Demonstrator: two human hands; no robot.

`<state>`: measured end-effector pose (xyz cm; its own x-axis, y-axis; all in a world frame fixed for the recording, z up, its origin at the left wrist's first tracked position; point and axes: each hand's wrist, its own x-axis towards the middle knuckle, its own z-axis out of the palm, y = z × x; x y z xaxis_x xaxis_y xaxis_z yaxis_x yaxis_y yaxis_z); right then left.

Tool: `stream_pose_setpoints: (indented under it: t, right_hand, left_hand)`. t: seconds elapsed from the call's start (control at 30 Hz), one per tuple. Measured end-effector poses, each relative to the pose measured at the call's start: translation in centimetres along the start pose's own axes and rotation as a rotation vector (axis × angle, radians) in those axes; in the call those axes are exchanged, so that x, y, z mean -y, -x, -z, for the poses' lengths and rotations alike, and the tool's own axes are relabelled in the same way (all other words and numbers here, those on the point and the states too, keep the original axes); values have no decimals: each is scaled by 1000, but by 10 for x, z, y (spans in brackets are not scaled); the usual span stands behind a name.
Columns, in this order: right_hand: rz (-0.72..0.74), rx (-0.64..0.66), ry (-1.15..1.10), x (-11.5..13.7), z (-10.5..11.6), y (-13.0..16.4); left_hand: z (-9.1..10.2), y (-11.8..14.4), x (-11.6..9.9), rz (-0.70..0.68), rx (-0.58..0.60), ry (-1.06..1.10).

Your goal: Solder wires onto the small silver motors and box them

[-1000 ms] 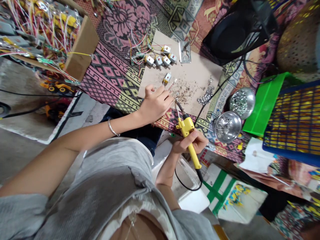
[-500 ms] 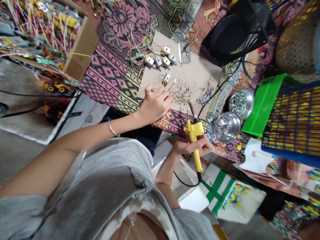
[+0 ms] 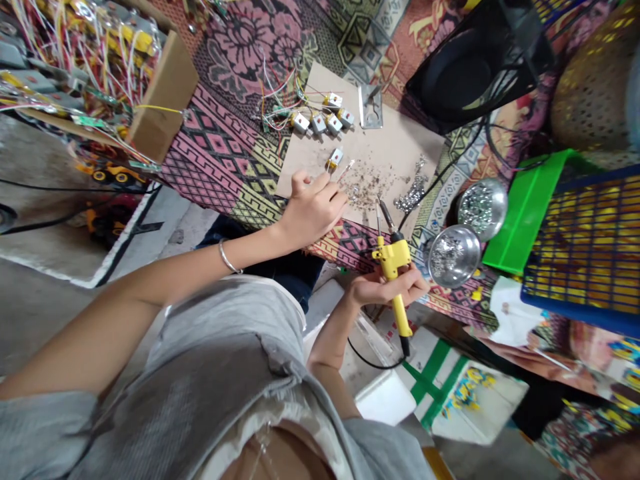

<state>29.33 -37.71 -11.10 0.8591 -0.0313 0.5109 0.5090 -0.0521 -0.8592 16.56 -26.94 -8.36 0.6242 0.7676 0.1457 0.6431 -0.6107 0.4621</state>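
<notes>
Counter (image 3: 235,160): covered with a patterned cloth; carries everything listed below.
Cardboard sheet (image 3: 395,150): flat on the counter cloth; taken as the landmark for all entries.
Black fan (image 3: 475,63): beyond the sheet's far right corner, tilted.
Cardboard box (image 3: 165,100): well apart from the sheet, to its left, filled with wired parts.
Green tray (image 3: 530,213): right of the sheet, against a blue crate (image 3: 585,247).
Metal bowls (image 3: 455,253): two, just off the sheet's right near corner, holding shiny metal bits.
Left hand (image 3: 310,210): resting on the sheet's near left edge; fingers narrowed, pinching thin wires that lead to the small motor.
Right hand (image 3: 390,287): off the sheet, below its near edge; fingers wrapped around the soldering iron handle.
Soldering iron (image 3: 393,257): yellow body, tip raised and pointing at the sheet's near edge, apart from the motor.
Small motor (image 3: 334,159): on the sheet, just beyond the left fingertips.
Motor row (image 3: 323,119): several like units with wires at the sheet's far left part.
Solder debris (image 3: 370,183): scattered mid-sheet.
</notes>
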Motion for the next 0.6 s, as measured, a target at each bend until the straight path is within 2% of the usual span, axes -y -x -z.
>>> stream_pose_setpoints:
  t: [0.13, 0.27, 0.43, 0.6]
  right_hand:
    - [18, -17, 60, 1, -2, -1]
    - [30, -17, 109, 1, -2, 0]
    - [10, 4, 32, -9, 2, 1]
    - [74, 12, 15, -15, 3, 1]
  left_hand:
    - [-4, -1, 1, -2, 3, -24]
    - [0, -1, 1, -14, 18, -49]
    - [3, 2, 2, -39, -52, -3]
    - [2, 3, 2, -33, -88, 16]
